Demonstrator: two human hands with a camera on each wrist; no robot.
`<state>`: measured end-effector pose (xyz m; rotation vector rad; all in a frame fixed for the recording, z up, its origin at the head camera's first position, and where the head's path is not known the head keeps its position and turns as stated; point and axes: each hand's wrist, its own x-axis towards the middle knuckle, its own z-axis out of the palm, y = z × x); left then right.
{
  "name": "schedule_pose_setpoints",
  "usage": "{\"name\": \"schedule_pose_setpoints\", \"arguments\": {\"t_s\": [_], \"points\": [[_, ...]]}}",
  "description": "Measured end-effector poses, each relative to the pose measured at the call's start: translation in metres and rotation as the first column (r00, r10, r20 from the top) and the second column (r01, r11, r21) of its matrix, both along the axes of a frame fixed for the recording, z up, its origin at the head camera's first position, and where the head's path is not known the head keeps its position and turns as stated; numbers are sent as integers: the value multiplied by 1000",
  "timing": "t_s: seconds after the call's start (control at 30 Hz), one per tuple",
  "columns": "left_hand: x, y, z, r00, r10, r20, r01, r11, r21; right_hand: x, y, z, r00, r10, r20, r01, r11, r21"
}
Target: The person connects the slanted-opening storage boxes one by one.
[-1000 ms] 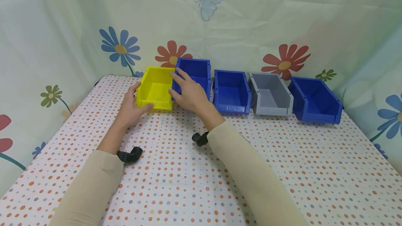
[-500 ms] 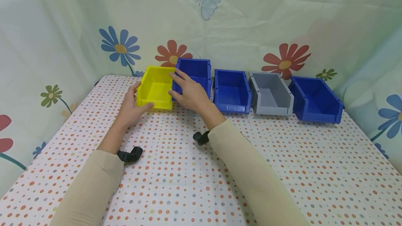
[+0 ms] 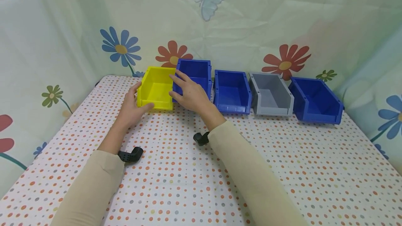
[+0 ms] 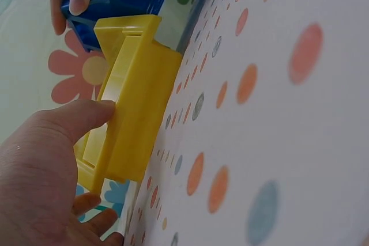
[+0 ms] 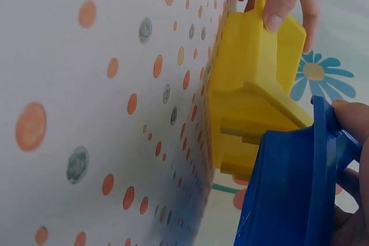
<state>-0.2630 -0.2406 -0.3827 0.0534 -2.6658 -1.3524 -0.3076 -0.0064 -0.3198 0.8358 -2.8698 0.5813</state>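
A yellow storage bin (image 3: 158, 92) stands at the left end of a row of bins. My left hand (image 3: 131, 110) holds it, thumb (image 4: 95, 116) on the front lip and fingers along its left side. Beside it, a blue storage bin (image 3: 195, 68) sits higher than its neighbours and seems raised off the table. My right hand (image 3: 194, 96) grips that blue bin at its left wall, next to the yellow one. From the right wrist, the blue bin (image 5: 282, 182) is close to the yellow bin (image 5: 248, 79); whether they touch I cannot tell. Part of the blue bin's front is hidden behind my right hand.
Further right stand another blue bin (image 3: 231, 91), a grey bin (image 3: 271, 95) and a third blue bin (image 3: 317, 100), the last turned at an angle. A dotted cloth covers the table (image 3: 176, 184). Behind hangs a flowered curtain (image 3: 238, 27).
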Motion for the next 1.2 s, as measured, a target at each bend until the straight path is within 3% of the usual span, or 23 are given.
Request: {"name": "schedule_pose_setpoints", "arguments": {"t_s": [0.2,0.5,1.2], "points": [[0,1,1,1000,2,2,-2,1000,-1,-1,1,-2,1000,-1,7,1,1000,-10],[2,0,-1,1000,5,11,-5,1000,-7,0,1,-17,999,20,35,-20,1000,-21],[5,1,2,1000,-1,9,1,1000,-2,3,0,-24,998,1,57,-1,1000,0]]}}
